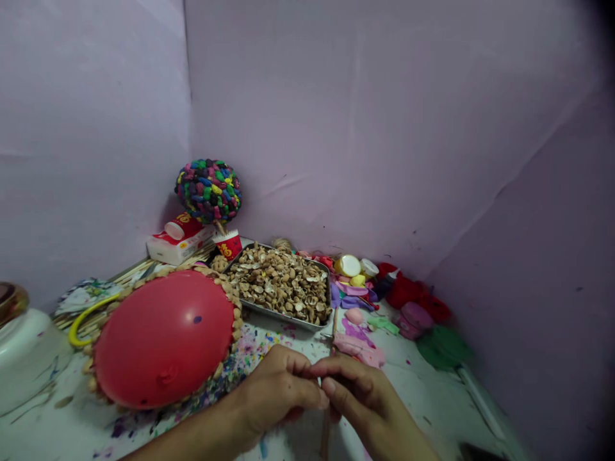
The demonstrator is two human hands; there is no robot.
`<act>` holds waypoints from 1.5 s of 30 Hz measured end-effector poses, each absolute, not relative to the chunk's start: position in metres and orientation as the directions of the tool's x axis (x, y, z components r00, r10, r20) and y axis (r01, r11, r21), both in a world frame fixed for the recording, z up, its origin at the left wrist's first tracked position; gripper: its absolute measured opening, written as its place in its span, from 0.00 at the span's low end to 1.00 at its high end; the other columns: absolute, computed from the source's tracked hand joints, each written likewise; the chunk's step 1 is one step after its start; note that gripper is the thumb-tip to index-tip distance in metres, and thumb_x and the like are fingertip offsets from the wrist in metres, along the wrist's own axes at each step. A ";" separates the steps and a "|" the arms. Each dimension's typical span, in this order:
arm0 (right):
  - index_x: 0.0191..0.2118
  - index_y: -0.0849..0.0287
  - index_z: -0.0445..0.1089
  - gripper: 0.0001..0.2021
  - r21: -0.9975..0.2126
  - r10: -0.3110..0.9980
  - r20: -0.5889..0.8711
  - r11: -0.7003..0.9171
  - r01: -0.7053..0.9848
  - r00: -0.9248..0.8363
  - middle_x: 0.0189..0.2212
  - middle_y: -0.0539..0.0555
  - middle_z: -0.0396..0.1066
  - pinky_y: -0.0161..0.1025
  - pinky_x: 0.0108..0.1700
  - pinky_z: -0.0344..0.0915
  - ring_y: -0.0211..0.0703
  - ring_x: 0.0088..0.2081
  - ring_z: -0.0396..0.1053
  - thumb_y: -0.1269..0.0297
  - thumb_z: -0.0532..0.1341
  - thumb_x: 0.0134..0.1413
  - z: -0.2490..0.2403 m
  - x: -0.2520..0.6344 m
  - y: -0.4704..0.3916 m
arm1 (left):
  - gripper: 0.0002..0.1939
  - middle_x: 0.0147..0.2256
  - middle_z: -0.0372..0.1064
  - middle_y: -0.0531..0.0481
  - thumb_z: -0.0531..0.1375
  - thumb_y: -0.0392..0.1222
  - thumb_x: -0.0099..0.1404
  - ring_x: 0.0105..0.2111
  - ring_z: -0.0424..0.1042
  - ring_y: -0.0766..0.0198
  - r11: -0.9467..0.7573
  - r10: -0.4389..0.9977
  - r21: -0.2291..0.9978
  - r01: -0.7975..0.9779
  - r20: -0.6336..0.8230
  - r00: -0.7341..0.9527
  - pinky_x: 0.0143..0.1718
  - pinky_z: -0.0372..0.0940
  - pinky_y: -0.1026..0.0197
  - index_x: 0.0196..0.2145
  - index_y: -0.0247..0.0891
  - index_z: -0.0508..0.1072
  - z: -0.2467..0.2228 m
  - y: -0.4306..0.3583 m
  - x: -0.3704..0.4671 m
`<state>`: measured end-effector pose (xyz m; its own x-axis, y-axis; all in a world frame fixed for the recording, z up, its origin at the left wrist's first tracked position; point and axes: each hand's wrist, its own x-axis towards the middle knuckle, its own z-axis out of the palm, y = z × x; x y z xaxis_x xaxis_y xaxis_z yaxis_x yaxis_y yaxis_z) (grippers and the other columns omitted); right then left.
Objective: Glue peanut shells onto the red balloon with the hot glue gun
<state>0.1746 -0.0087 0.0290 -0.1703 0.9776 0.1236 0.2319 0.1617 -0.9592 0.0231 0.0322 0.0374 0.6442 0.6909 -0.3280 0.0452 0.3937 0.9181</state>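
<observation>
My left hand (276, 387) and my right hand (365, 397) meet at the fingertips above the table's near side. Both are closed in a pinch, and whatever lies between the fingers is hidden or too small to name. A thin brown stick (325, 442) shows below the hands; I cannot tell whether they touch it. Left of my left hand lies a big red balloon (166, 333), with a border of tan nut shells (237, 314) round its edge. Beyond the hands stands a metal tray (283, 315) heaped with loose nut shells (283, 282).
At the back, a multicoloured ball (210, 191) stands on a stick in a red paper cup (227, 244). A yellow ring (79, 326) and a white pot (29, 358) are at left. Pink clay (359, 349), small tubs (348, 265) and a green lid (444, 347) lie at right.
</observation>
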 end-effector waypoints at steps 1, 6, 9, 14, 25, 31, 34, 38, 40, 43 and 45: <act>0.37 0.52 0.73 0.08 -0.959 0.976 0.131 0.169 0.229 -0.175 0.26 0.51 0.71 0.32 0.23 0.62 0.36 0.23 0.65 0.63 0.57 0.52 0.028 0.175 -0.009 | 0.05 0.13 0.55 0.58 0.57 0.36 0.43 0.15 0.47 0.73 0.401 0.699 0.915 0.039 -0.333 0.633 0.18 0.41 0.64 0.19 0.34 0.72 0.036 0.032 0.023; 0.39 0.51 0.72 0.09 -0.963 0.969 0.128 0.172 0.209 -0.210 0.27 0.51 0.70 0.32 0.24 0.62 0.36 0.24 0.64 0.62 0.57 0.54 0.026 0.174 -0.011 | 0.05 0.11 0.53 0.58 0.58 0.39 0.40 0.14 0.48 0.72 0.430 0.705 0.902 0.042 -0.364 0.608 0.17 0.41 0.65 0.18 0.34 0.69 0.032 0.035 0.023; 0.40 0.53 0.71 0.10 -0.990 0.975 0.021 0.051 0.131 -0.221 0.27 0.51 0.68 0.32 0.26 0.61 0.37 0.26 0.65 0.59 0.57 0.54 0.026 0.174 -0.012 | 0.06 0.11 0.54 0.58 0.59 0.39 0.38 0.14 0.50 0.72 0.462 0.703 0.884 0.068 -0.412 0.579 0.17 0.43 0.65 0.17 0.35 0.68 0.032 0.036 0.023; 0.33 0.59 0.70 0.12 -0.999 0.979 -0.046 -0.041 0.027 -0.199 0.23 0.49 0.66 0.30 0.24 0.58 0.32 0.22 0.61 0.55 0.61 0.49 0.024 0.175 -0.013 | 0.05 0.11 0.56 0.57 0.58 0.39 0.38 0.14 0.53 0.72 0.481 0.705 0.871 0.099 -0.451 0.548 0.16 0.45 0.66 0.16 0.36 0.65 0.030 0.035 0.024; 0.25 0.63 0.69 0.16 -0.985 0.984 -0.172 -0.171 0.028 -0.042 0.15 0.46 0.62 0.30 0.19 0.56 0.30 0.15 0.58 0.52 0.63 0.40 0.022 0.170 -0.011 | 0.08 0.10 0.53 0.59 0.60 0.42 0.38 0.13 0.49 0.73 0.414 0.735 0.903 0.111 -0.404 0.546 0.15 0.42 0.66 0.15 0.37 0.64 0.025 0.030 0.030; 0.25 0.62 0.68 0.08 -0.981 0.993 -0.112 -0.118 0.155 0.047 0.17 0.47 0.63 0.31 0.21 0.56 0.33 0.18 0.60 0.61 0.59 0.45 0.019 0.170 -0.009 | 0.12 0.12 0.56 0.57 0.61 0.47 0.42 0.12 0.53 0.74 0.402 0.731 0.908 0.119 -0.397 0.555 0.14 0.44 0.68 0.17 0.35 0.66 0.021 0.032 0.029; 0.27 0.61 0.68 0.09 -0.969 0.998 -0.014 -0.029 0.245 0.063 0.19 0.49 0.67 0.32 0.24 0.60 0.36 0.22 0.64 0.62 0.56 0.50 0.018 0.171 -0.010 | 0.15 0.12 0.57 0.56 0.59 0.51 0.46 0.10 0.51 0.74 0.425 0.704 0.900 0.098 -0.396 0.590 0.12 0.42 0.68 0.17 0.33 0.68 0.021 0.033 0.029; 0.30 0.60 0.69 0.07 -0.873 0.973 0.202 0.125 0.472 0.115 0.22 0.51 0.69 0.32 0.26 0.62 0.39 0.25 0.67 0.64 0.55 0.52 0.019 0.173 -0.013 | 0.13 0.14 0.61 0.54 0.60 0.47 0.45 0.10 0.53 0.76 0.542 0.673 0.840 0.001 -0.435 0.599 0.12 0.42 0.68 0.19 0.31 0.70 0.020 0.032 0.030; 0.30 0.59 0.69 0.07 -0.810 0.954 0.280 0.174 0.560 0.108 0.23 0.51 0.70 0.32 0.27 0.62 0.39 0.25 0.68 0.65 0.55 0.52 0.020 0.174 -0.015 | 0.11 0.17 0.63 0.53 0.60 0.45 0.44 0.11 0.53 0.76 0.595 0.663 0.802 -0.053 -0.453 0.596 0.12 0.43 0.69 0.19 0.31 0.71 0.019 0.031 0.030; 0.30 0.59 0.68 0.07 -0.755 0.935 0.344 0.221 0.618 0.085 0.23 0.51 0.71 0.32 0.26 0.63 0.39 0.25 0.68 0.67 0.54 0.53 0.020 0.172 -0.016 | 0.10 0.17 0.64 0.53 0.61 0.43 0.42 0.11 0.54 0.76 0.626 0.654 0.774 -0.090 -0.459 0.601 0.12 0.43 0.69 0.19 0.31 0.70 0.019 0.029 0.030; 0.31 0.59 0.68 0.07 -0.738 0.925 0.370 0.236 0.633 0.087 0.23 0.52 0.71 0.32 0.26 0.63 0.39 0.25 0.69 0.67 0.54 0.53 0.019 0.171 -0.016 | 0.10 0.18 0.64 0.53 0.61 0.43 0.41 0.11 0.54 0.76 0.643 0.646 0.760 -0.094 -0.472 0.601 0.12 0.44 0.69 0.19 0.31 0.71 0.019 0.027 0.030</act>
<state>0.1705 -0.0163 0.0190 0.0868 0.9249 0.3701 0.6326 0.2358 -0.7377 0.0300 0.0274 0.0193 0.6007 0.6455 -0.4716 -0.0936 0.6427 0.7604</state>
